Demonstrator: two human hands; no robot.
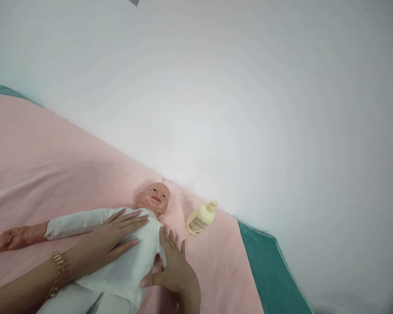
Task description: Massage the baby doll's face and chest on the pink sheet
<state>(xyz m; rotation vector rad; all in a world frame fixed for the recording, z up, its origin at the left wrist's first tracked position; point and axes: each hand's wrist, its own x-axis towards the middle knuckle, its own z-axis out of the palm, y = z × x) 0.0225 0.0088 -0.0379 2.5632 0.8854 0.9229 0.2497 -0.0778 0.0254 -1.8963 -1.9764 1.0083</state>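
Note:
A baby doll (pixel 131 257) in a white top and white trousers lies on its back on a pink sheet (pixel 68 174). Its head points toward the wall, and one arm stretches out to the left. My left hand (pixel 114 237), with a gold bracelet at the wrist, rests flat on the doll's chest, fingers extended. Against the doll's side and shoulder on the right lies my right hand (pixel 177 268), its fingers spread and the thumb on the top's lower side. The doll's other arm is mostly hidden by this hand.
A pale yellow pump bottle (pixel 201 219) with a printed label stands on the sheet, right of the doll's head. Behind runs a white wall (pixel 232 109) along the bed's edge. A green surface (pixel 271 266) shows beyond the sheet at the right.

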